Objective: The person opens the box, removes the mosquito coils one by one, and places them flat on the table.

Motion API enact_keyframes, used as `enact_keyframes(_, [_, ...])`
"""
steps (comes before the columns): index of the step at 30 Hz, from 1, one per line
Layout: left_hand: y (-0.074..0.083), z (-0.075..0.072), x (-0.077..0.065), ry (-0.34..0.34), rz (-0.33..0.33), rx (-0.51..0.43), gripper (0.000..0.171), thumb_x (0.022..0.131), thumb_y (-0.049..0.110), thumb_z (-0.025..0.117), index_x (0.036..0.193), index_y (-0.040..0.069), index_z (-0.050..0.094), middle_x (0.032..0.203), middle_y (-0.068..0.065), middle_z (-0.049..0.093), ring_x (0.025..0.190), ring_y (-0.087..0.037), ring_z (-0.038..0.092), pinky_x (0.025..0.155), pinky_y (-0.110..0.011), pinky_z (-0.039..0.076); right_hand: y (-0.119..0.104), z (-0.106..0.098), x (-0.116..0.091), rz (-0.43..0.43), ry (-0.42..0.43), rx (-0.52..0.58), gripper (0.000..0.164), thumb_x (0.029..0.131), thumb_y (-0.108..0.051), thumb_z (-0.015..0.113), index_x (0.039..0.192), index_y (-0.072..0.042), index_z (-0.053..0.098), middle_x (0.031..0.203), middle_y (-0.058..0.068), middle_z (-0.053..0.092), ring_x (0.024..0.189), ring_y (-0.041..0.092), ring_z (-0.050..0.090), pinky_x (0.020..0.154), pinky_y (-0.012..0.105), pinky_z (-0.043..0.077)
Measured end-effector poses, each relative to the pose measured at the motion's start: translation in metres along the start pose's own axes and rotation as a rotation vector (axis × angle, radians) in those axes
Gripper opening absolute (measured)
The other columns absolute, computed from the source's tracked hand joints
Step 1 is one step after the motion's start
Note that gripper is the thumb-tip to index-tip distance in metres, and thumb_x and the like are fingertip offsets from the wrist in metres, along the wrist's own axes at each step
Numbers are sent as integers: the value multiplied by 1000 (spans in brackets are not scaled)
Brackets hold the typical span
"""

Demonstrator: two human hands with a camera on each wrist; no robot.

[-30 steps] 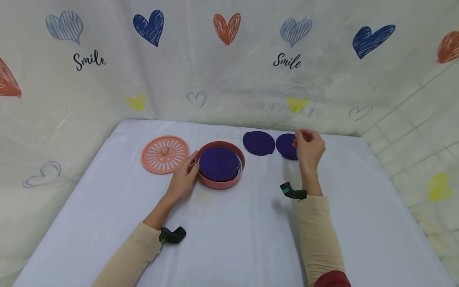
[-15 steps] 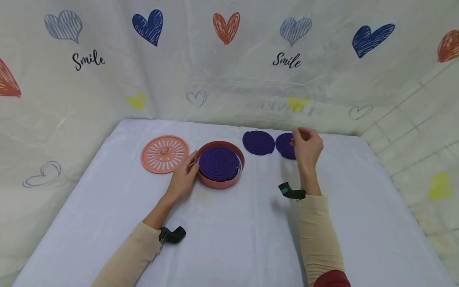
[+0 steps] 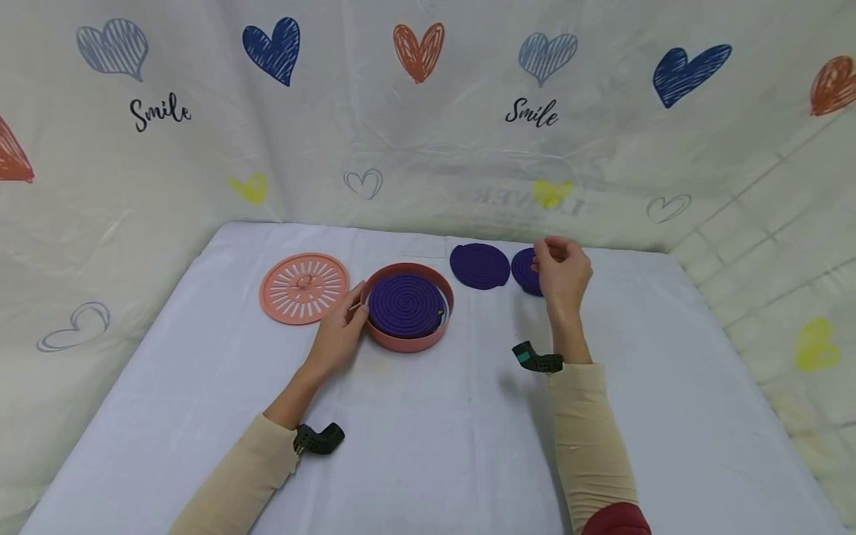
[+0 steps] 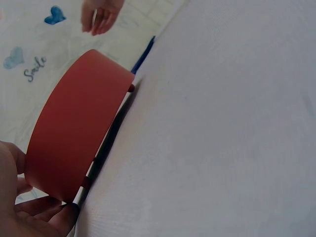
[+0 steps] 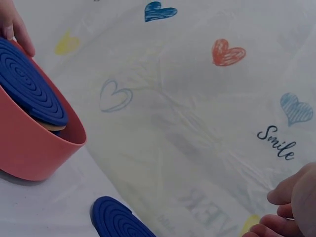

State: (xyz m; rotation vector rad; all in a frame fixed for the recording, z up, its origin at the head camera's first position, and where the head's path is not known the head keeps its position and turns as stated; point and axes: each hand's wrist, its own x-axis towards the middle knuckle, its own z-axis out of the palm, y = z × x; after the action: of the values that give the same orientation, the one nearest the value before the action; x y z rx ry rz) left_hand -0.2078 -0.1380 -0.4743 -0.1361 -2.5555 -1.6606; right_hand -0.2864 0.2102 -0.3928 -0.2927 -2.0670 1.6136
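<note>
- White cloth backdrop [image 3: 455,141], printed with thirteen hearts [image 3: 419,52] in the head view and two "Smile" words [image 3: 160,111], rises behind a white-covered table [image 3: 428,446]
- Left arm reaches forward and inward from the near left, its beige sleeve [image 3: 234,475] ending above the wrist; one black wrist device [image 3: 319,438] sits there
- Left hand [image 3: 339,331] grips the red bowl [image 3: 406,345] at its left wall, the bowl standing near the middle of the table toward the back
- Right arm runs almost straight forward, in a matching sleeve [image 3: 591,431], with a second black wrist device [image 3: 537,359]
- Right hand [image 3: 564,275] hangs raised at the far right of the things, fingers loosely bent and thumb near them, its grip slack and empty
- Three purple discs can be seen: a coiled disc [image 3: 406,305] inside the bowl, with a tan edge showing under it, a middle disc [image 3: 480,266] right of the bowl, and a right-hand disc [image 3: 524,272] partly hidden by the right hand
- One pink slotted lid [image 3: 304,288] lies flat left of the bowl, just beside the left hand
</note>
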Motion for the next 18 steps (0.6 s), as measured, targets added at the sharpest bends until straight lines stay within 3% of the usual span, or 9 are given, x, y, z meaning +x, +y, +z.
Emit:
enact_keyframes(11, [0,0,1,-7,-14,8,53,105,29,49,155,16,39,156,-7,46,137,-24,53,115,-41,44,3,11,-3,-17,-31,-29,30,91,-18,70,111,4,69,80,-9,64,63,2,66,61,16,59])
enact_keyframes(18, [-1,-1,1,-12,-3,6,53,105,29,48,156,15,38,157,-8,44,138,-25,52,115,-42,44,4,17,-7,-40,-65,-75,31,93,-21,69,113,2,70,91,7,70,58,-5,61,58,11,55])
